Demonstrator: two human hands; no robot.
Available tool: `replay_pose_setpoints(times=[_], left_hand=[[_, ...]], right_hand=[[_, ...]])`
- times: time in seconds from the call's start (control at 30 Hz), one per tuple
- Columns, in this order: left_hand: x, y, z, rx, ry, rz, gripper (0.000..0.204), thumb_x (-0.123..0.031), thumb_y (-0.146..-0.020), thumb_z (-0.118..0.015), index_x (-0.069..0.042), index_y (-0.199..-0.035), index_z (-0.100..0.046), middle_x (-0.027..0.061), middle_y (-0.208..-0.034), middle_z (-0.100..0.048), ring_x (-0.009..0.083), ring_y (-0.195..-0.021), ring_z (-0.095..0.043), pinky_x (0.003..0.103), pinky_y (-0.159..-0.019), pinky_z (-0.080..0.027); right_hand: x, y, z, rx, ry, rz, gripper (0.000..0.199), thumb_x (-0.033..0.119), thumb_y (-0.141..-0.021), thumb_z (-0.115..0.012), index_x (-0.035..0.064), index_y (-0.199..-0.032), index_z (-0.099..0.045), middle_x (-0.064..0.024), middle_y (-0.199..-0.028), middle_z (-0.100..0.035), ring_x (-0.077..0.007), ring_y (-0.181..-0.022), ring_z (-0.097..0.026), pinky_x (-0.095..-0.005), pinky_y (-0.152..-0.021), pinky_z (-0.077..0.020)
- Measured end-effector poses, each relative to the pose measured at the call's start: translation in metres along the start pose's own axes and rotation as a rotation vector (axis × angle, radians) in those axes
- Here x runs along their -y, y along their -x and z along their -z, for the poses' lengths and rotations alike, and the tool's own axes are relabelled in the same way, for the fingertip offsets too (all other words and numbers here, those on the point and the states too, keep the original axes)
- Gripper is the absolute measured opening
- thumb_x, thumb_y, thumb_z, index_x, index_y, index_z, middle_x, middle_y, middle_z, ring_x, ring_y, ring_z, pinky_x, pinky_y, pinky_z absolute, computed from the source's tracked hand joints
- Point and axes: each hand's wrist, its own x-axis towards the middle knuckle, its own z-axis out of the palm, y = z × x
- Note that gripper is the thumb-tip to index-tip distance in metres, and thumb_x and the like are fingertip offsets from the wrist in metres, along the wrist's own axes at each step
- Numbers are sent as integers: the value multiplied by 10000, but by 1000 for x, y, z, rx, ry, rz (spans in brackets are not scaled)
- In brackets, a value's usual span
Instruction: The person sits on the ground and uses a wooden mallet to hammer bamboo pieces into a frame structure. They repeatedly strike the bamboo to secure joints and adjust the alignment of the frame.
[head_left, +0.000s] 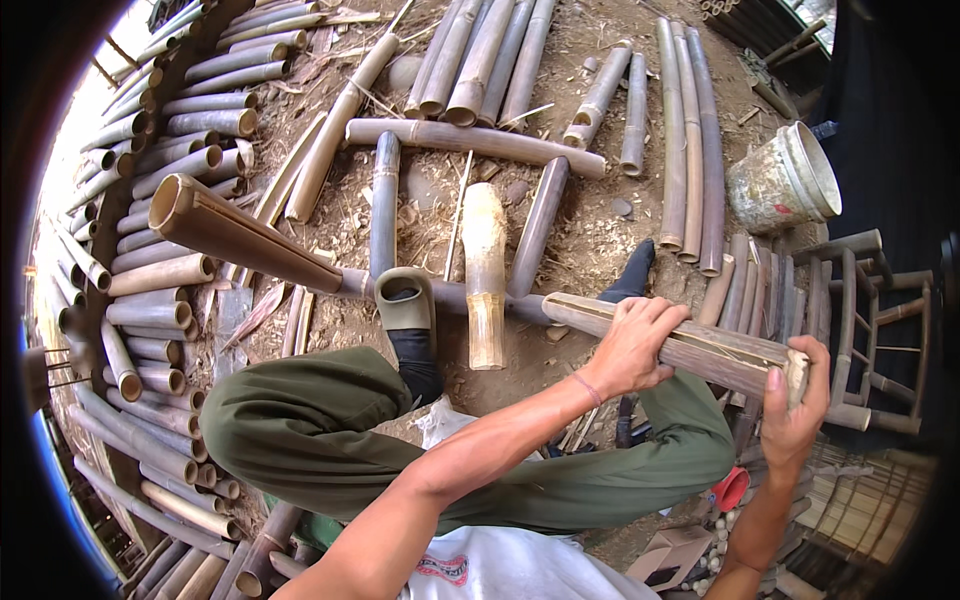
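A split length of bamboo (725, 362), cracked open along its top, slants across my right knee. My left hand (640, 343) is closed over its middle. At the right end my right hand (798, 405) grips the rim, thumb and fingers on either side of the pale broken edge. Another split bamboo piece (245, 235) lies to the left, its wide end toward the upper left. Between my feet a pale, shaved wooden club (485, 265) rests across a long horizontal bamboo pole (450, 298). My left foot in a sandal (405, 297) is against that pole.
Ahead, a bamboo crossbar (475, 140) lies with two shorter poles running toward me. Stacked bamboo (160, 270) fills the left side. More poles (690, 150) lie ahead right, near a dirty bucket (770, 185). A bamboo ladder-like frame (900, 312) stands at far right.
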Motion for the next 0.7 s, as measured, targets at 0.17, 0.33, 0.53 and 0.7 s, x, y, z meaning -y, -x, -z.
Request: replay_pose_setpoints(times=[0.17,0.33,0.53,0.7], left_hand=[[-1,-1,-4,20,57,33,808,-125,-555,-847,-65,-1288,-510,137,-1192,-544,348,-1133,-519,454,-988,-384],[17,9,4,34,72,77,794,-126,-554,-838,-62,-1278,-519,137,-1181,-550,352,-1133,-525,455,-998,-383],[-27,-12,26,-117,70,45,781,-150,-585,-821,-45,-1292,-508,145,-1203,-588,327,-1179,-564,508,-1099,-359],[-60,-47,29,-392,119,-87,549,-182,-680,-799,-37,-1160,-576,136,-973,-636,341,-882,-635,437,-799,-493]], right_hand=[[3,-8,3,9,29,-1,389,181,-849,-638,-30,-1161,-542,-138,-1015,-533,-259,-927,-542,-376,-867,-446],[19,-15,-14,167,81,9,395,159,-833,-644,-38,-1156,-528,-169,-1007,-530,-303,-909,-553,-398,-836,-463],[51,-27,-37,181,171,85,462,232,-864,-704,-42,-1173,-498,-201,-1007,-531,-392,-904,-581,-447,-796,-477],[82,-65,-16,217,251,326,760,575,-966,-475,-74,-1361,-463,-233,-1258,-561,-353,-1155,-560,-432,-1038,-400]])
